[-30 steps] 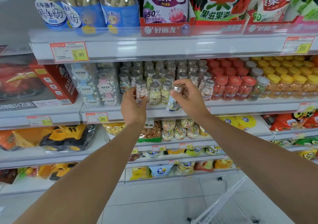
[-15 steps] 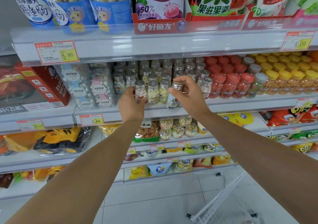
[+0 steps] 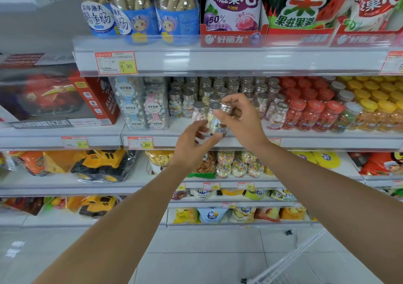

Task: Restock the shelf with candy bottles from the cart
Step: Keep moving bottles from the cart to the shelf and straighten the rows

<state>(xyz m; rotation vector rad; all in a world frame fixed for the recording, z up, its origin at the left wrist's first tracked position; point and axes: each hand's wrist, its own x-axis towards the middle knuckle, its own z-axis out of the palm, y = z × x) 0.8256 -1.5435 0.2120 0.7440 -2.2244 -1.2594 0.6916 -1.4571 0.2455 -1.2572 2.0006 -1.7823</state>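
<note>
the candy bottle (image 3: 214,122) has a silver cap, pale pink and yellow sweets, and a blue and white label. the red-capped bottles (image 3: 313,114) hold red sweets, the yellow-capped bottles (image 3: 383,113) orange ones. the price tag (image 3: 116,62) is white, red-edged, with a yellow patch. the toy truck (image 3: 102,164) is yellow and black.

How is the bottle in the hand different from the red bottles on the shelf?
The held bottle has a silver cap; the red bottles have red caps. The held bottle tilts in the right hand; the red bottles stand upright on the shelf. Both are small, clear and full of candy.
</note>
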